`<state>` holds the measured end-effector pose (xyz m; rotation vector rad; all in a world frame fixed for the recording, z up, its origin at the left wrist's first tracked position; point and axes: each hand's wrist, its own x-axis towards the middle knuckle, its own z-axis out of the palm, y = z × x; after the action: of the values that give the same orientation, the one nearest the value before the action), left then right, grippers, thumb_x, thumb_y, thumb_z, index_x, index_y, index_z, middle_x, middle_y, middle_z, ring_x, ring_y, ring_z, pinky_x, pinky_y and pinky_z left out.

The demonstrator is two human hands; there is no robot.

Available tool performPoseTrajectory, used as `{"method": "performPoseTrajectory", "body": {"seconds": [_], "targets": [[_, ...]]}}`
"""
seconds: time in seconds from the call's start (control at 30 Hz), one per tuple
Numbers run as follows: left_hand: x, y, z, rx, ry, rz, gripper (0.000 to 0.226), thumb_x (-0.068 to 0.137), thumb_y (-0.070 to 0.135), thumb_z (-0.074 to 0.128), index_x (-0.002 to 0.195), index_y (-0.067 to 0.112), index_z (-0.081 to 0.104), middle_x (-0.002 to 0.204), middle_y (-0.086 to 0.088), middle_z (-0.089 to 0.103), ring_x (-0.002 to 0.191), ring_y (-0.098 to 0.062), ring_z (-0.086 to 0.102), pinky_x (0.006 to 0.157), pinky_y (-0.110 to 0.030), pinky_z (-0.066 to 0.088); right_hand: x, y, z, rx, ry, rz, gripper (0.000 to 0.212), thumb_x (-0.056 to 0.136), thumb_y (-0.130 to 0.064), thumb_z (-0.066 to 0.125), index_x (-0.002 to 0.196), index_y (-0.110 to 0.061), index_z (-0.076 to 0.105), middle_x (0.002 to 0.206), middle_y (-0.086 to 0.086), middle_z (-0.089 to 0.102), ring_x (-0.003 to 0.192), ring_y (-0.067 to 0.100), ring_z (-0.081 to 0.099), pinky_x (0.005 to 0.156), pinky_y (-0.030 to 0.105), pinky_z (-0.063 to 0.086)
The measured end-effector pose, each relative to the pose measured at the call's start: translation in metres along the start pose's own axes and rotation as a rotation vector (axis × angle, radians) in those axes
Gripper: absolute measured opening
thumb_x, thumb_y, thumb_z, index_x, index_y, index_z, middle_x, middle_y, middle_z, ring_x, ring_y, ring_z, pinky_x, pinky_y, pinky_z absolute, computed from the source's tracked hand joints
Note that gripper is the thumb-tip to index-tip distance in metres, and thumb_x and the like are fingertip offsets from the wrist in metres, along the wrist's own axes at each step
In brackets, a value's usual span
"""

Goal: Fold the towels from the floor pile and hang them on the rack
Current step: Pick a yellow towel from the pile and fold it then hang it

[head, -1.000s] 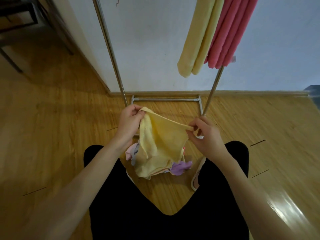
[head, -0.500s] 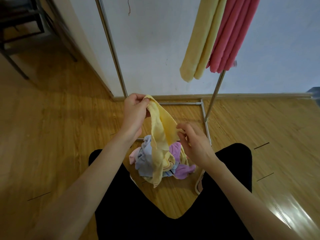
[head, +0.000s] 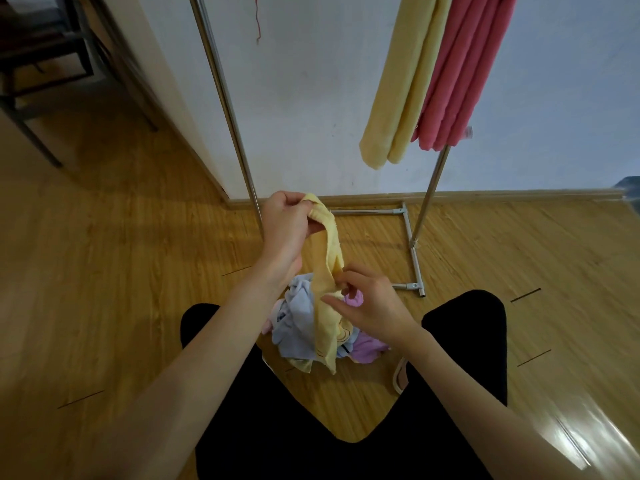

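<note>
A soft yellow towel (head: 327, 271) hangs as a long crumpled strip over the pile (head: 311, 327) on the wooden floor (head: 121, 289). The left hand (head: 285, 226) grips its top; the right hand (head: 367, 303) pinches its edge lower down.

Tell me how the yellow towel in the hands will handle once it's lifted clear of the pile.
Probably floppy: the yellow towel droops in a limp strip from the left hand. Likely light, since a pinch holds it. It may sag or twist unless the right hand takes a corner.
</note>
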<state>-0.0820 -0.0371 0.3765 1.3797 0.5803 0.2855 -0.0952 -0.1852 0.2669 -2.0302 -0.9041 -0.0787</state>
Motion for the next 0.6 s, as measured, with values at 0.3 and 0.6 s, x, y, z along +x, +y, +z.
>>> {"method": "performPoseTrajectory", "body": {"seconds": [0.3, 0.6], "targets": [[0.013, 0.014, -0.015, 0.187, 0.033, 0.100, 0.014, 0.093, 0.003, 0.053, 0.106, 0.001, 0.058, 0.091, -0.007, 0.060, 0.083, -0.017, 0.065, 0.057, -0.018, 0.055, 0.016, 0.004, -0.058, 0.055, 0.204, 0.123, 0.005, 0.082, -0.004, 0.067, 0.082, -0.007, 0.063, 0.078, 0.001, 0.062, 0.067, 0.012, 0.060, 0.061, 0.031, 0.054], [0.021, 0.084, -0.021, 0.667, -0.045, 0.581, 0.003, 0.082, 0.007, 0.063, 0.085, 0.007, 0.063, 0.068, -0.005, 0.064, 0.051, -0.006, 0.061, 0.047, -0.018, 0.048, 0.071, -0.028, -0.139, 0.005, 0.339, 0.046, 0.007, 0.078, -0.001, 0.068, 0.080, -0.005, 0.063, 0.072, 0.001, 0.063, 0.063, 0.012, 0.059, 0.063, 0.025, 0.053]]}}
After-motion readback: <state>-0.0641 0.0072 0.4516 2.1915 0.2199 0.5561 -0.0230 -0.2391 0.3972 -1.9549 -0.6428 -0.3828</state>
